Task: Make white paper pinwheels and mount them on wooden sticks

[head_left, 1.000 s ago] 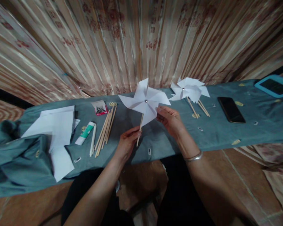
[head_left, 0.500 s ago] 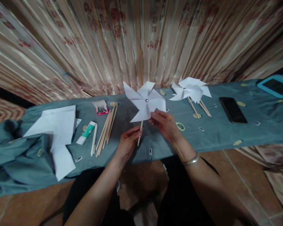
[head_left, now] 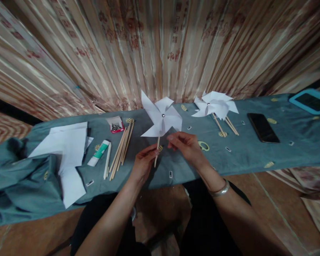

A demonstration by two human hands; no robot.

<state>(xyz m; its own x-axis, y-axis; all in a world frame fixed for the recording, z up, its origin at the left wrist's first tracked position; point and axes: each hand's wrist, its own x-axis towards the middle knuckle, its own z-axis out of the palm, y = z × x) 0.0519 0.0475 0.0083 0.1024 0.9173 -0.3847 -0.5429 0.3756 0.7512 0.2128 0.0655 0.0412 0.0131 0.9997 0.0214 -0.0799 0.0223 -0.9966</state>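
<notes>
A white paper pinwheel (head_left: 165, 121) with a silver pin at its centre stands upright in front of me. My left hand (head_left: 145, 161) is closed around its wooden stick (head_left: 158, 143), below the blades. Just under the lower right blade is my right hand (head_left: 185, 145), its fingers curled together and apart from the paper; I see nothing in them. Other finished-looking white pinwheels (head_left: 216, 103) lie on sticks beyond it to the right. Beside the right hand lies a pale green ring-shaped handle (head_left: 203, 145), partly hidden by the hand.
On the left of the green cloth (head_left: 192, 170) lie white paper sheets (head_left: 72, 142), a glue stick (head_left: 98, 153), a white pen-like stick (head_left: 107, 161), several wooden sticks (head_left: 121, 151) and a red box of pins (head_left: 116, 126). A phone (head_left: 262, 128) and a blue-framed tablet (head_left: 310, 101) are on the right.
My right hand has come off the pinwheel's blade and moved slightly down and right. The blades have turned a little, while my left hand keeps hold of the stick.
</notes>
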